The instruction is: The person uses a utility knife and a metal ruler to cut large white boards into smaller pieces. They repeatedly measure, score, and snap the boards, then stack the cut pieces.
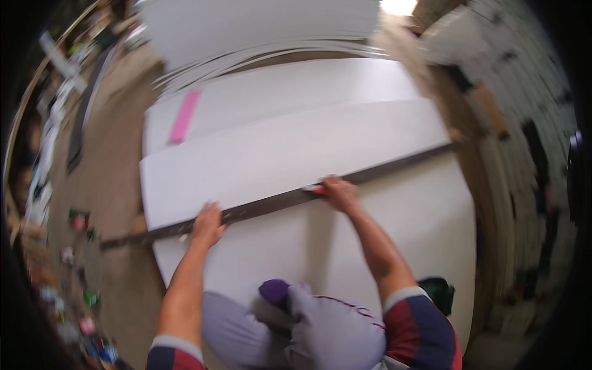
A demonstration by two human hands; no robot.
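Note:
A long dark straightedge (382, 171) lies slantwise across a large white sheet (296, 148), from lower left to upper right. My left hand (208, 224) presses down on the straightedge near its left part. My right hand (339, 192) grips a small red-handled cutter (316, 189) held against the straightedge's edge near the middle of the sheet. My knees, in grey trousers (320, 327), rest on the sheet's near part.
A pink strip (184, 116) lies on another white sheet behind. A stack of white sheets (259, 24) stands at the back. Small scraps and objects litter the brown floor (111, 185) at left. A dark green thing (439, 291) lies by my right elbow.

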